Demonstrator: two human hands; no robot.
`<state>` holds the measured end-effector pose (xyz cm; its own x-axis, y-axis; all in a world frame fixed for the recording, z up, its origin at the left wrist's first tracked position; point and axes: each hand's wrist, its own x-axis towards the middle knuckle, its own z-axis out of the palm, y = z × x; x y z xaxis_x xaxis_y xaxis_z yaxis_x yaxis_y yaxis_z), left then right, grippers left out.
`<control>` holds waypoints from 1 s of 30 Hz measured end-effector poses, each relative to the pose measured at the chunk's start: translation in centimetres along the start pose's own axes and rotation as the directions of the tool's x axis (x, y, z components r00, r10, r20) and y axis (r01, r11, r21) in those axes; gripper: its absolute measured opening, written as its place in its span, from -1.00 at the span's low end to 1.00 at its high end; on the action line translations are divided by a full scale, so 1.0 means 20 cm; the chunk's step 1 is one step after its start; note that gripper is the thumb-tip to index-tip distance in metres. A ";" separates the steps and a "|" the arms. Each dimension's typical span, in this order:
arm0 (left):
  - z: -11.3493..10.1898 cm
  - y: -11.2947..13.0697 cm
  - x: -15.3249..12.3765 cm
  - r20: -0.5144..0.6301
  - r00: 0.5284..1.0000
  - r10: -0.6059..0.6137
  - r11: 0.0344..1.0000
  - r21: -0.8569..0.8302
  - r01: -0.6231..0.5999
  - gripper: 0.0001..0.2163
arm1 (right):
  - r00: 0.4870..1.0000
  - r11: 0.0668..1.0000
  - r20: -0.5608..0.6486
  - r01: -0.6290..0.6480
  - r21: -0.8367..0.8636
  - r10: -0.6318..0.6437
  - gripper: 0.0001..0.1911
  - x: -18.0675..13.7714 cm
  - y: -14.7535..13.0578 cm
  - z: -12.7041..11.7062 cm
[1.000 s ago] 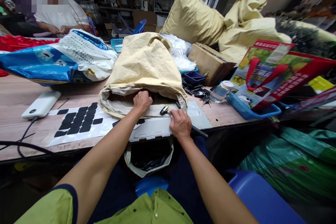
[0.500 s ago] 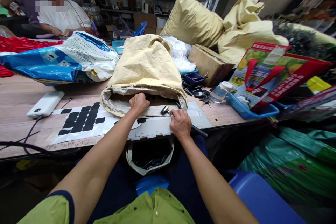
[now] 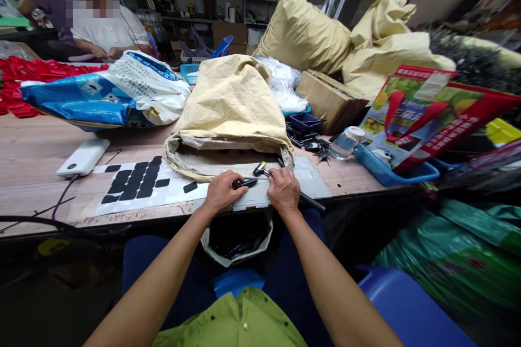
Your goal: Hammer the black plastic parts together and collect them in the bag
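Desk (image 3: 32, 143) is partly covered by yellow sack (image 3: 236, 103); black part (image 3: 248, 183) is pinched in left hand (image 3: 222, 191), hammer (image 3: 259, 168) gripped in closed right hand (image 3: 284, 191).

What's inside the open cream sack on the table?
Just inside the mouth of the sack, the pale lining shows. Further back it is dark and covered by the upper cloth, so any contents there cannot be made out.

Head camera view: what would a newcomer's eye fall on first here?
Probably the large cream-coloured cloth sack, lying at the centre, its near end open. Just before it, the left hand holds a slim black piece and the right hand a black-handled hammer. Farther right, a colourful, red-handled shopping bag stands out.
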<state>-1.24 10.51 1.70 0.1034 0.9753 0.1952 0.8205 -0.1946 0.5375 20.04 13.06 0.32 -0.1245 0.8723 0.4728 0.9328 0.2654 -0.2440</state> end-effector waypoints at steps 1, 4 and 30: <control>0.01 0.00 0.00 -0.020 1.000 0.005 1.000 0.010 -0.005 -0.80 | 1.000 1.000 0.001 0.001 -0.004 -0.001 -0.77 0.00 0.00 0.00; 0.02 0.00 0.00 -0.032 0.999 0.032 0.999 0.014 -0.032 -0.79 | 1.000 1.000 0.011 0.017 -0.013 -0.017 -0.76 0.02 0.01 0.00; -0.01 -0.03 0.02 0.017 1.000 -0.004 0.996 -0.091 0.006 -0.82 | 0.984 0.954 0.096 0.119 0.275 -0.150 -0.71 -0.08 -0.19 -0.24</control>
<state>-1.71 11.07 1.60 0.1094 0.9777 0.1791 0.7665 -0.1977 0.6111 18.23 8.65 4.50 -0.2953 0.8579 0.4205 0.7822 0.4698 -0.4092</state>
